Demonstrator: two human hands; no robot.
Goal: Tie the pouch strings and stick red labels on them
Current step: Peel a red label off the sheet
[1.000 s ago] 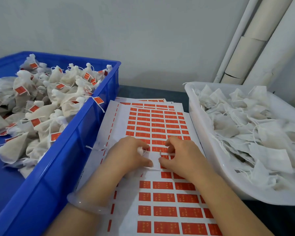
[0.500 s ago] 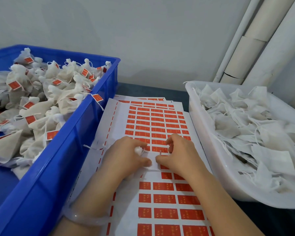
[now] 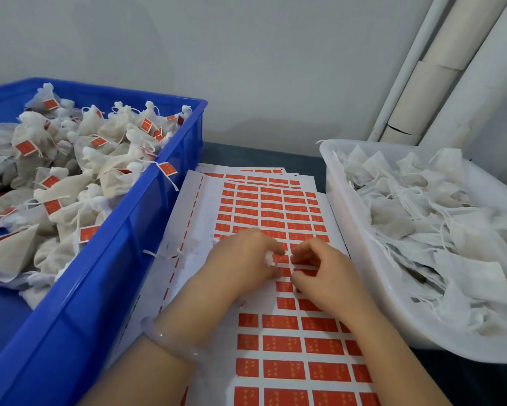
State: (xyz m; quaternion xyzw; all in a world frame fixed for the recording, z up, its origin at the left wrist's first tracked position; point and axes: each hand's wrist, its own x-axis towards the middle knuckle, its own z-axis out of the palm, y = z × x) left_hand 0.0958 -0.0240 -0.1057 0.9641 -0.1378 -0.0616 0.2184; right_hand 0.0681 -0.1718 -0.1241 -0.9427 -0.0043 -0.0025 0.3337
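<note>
2 bins on the desk [image 3: 255, 155]: blue bin [image 3: 123, 244] left, piled with tied pouches [image 3: 70, 183] carrying red labels, too many to count; white bin [image 3: 372, 288] right, heaped with unlabelled pouches [image 3: 439, 230], also uncountable. Between them, at least 3 overlapping label sheets [image 3: 278, 218]; top one has rows of red labels [image 3: 280, 322].

Left hand [image 3: 240, 259]: grip closed, thumb and forefinger pinching a small white bit of pouch [image 3: 268, 257] over the sheet's middle; clear bangle [image 3: 170, 339] on that wrist. Right hand [image 3: 322, 269]: fingertips pressed together on a label [image 3: 284, 271] just beside it, hands almost touching. A loose white string [image 3: 170, 254] lies on the sheet's left edge.
</note>
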